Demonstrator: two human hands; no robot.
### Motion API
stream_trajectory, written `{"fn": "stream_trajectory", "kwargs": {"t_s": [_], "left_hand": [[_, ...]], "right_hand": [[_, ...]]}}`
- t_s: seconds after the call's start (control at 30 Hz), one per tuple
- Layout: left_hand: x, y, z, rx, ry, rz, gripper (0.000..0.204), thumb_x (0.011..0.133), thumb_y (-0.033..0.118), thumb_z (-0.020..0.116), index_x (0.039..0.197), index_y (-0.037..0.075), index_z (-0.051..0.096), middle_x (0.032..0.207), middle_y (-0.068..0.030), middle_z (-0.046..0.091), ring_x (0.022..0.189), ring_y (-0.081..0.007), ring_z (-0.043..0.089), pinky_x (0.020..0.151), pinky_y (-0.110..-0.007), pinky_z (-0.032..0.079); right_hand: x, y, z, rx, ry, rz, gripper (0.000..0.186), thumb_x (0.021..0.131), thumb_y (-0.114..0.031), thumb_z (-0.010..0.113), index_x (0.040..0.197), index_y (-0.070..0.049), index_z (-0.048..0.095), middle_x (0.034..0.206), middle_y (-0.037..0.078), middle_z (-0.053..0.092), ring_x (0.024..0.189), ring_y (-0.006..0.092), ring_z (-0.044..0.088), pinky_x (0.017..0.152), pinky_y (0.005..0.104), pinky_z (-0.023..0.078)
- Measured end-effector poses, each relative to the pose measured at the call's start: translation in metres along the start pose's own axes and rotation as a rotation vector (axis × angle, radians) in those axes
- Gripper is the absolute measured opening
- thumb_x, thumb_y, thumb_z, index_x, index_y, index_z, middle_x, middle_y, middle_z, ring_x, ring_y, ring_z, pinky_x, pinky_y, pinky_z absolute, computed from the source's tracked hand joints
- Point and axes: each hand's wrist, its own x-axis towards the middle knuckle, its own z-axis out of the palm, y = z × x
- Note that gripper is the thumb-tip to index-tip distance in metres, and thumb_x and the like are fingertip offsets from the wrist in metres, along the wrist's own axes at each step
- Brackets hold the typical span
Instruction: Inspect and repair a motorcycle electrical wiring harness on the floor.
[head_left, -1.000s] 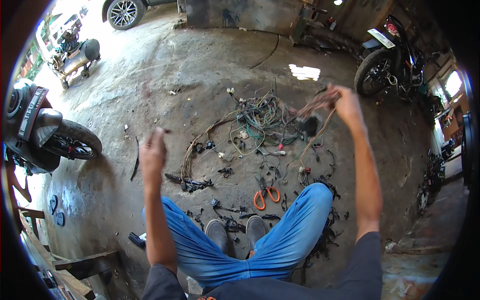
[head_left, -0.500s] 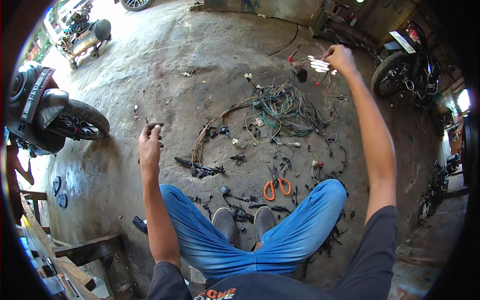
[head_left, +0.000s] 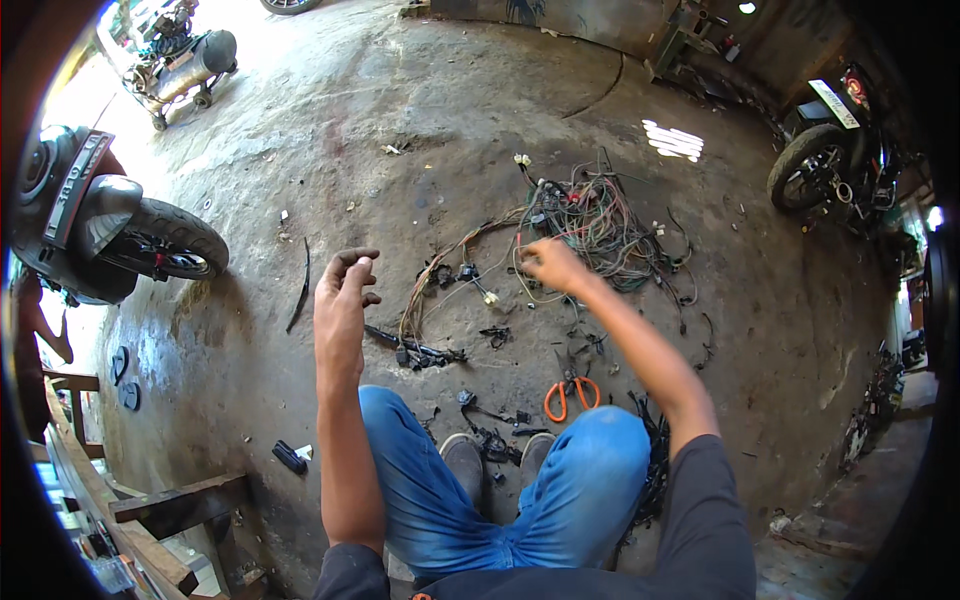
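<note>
Your right hand (head_left: 551, 264) reaches with loosely curled fingers to the near edge of the tangled wire harness (head_left: 598, 225) mid-floor, nearer it than your left hand (head_left: 342, 300), which hovers empty, fingers half-curled, well apart leftward.

No packages or screens in view. One white rectangular license plate (head_left: 832, 103) on the rear of the black motorcycle (head_left: 835, 150), upper right by the wall. Second plate-like panel, dark with a red edge (head_left: 72, 187), on the scooter (head_left: 90, 230) at the left edge, tilted.
</note>
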Motion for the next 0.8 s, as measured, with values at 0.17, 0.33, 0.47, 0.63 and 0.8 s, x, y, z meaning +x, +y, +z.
{"fn": "stream_trajectory", "kwargs": {"t_s": [0.17, 0.33, 0.47, 0.63, 0.8], "left_hand": [[-0.015, 0.015, 0.024, -0.069, -0.049, 0.005, 0.022, 0.099, 0.02, 0.059, 0.112, 0.003, 0.066, 0.11, -0.0045, 0.062, 0.098, -0.0114, 0.055, 0.082, -0.029, 0.046], [-0.032, 0.026, 0.026, -0.087, 0.019, -0.066, 0.019, 0.1, 0.018, 0.059, 0.111, 0.003, 0.065, 0.109, -0.0041, 0.061, 0.097, -0.0099, 0.055, 0.081, -0.029, 0.047], [-0.026, 0.022, 0.036, -0.118, -0.028, -0.042, 0.018, 0.1, 0.018, 0.059, 0.111, 0.004, 0.064, 0.11, -0.0045, 0.061, 0.097, -0.0098, 0.055, 0.081, -0.029, 0.047], [-0.02, 0.021, 0.029, -0.099, -0.049, -0.043, 0.019, 0.101, 0.018, 0.059, 0.112, 0.004, 0.064, 0.113, -0.0048, 0.061, 0.098, -0.0099, 0.055, 0.081, -0.029, 0.047], [-0.01, 0.013, 0.007, -0.115, 0.007, -0.024, 0.02, 0.101, 0.018, 0.058, 0.113, 0.004, 0.064, 0.111, -0.0041, 0.062, 0.095, -0.0092, 0.056, 0.08, -0.028, 0.047]], "right_hand": [[0.048, 0.011, 0.138, -0.323, 0.157, 0.033, 0.047, 0.092, -0.033, 0.069, 0.127, -0.002, 0.064, 0.131, 0.018, 0.062, 0.128, 0.0394, 0.053, 0.107, 0.0503, 0.043], [0.069, -0.049, 0.179, -0.609, 0.204, 0.173, 0.057, 0.092, -0.038, 0.067, 0.138, -0.007, 0.057, 0.145, 0.014, 0.054, 0.146, 0.0461, 0.032, 0.115, 0.0607, 0.028], [0.066, -0.035, 0.186, -0.694, 0.04, 0.269, 0.037, 0.093, -0.032, 0.067, 0.121, -0.007, 0.069, 0.138, 0.015, 0.059, 0.146, 0.0481, 0.03, 0.117, 0.0636, 0.024], [0.036, -0.036, 0.15, 0.045, 0.597, 0.143, 0.015, 0.093, -0.021, 0.07, 0.097, -0.008, 0.076, 0.107, 0.008, 0.073, 0.134, 0.0369, 0.051, 0.113, 0.056, 0.034], [-0.038, -0.066, 0.059, 0.763, 0.846, 0.37, 0.02, 0.103, -0.019, 0.063, 0.106, -0.002, 0.072, 0.088, 0.006, 0.072, 0.084, 0.0174, 0.072, 0.07, 0.0315, 0.056]]}}
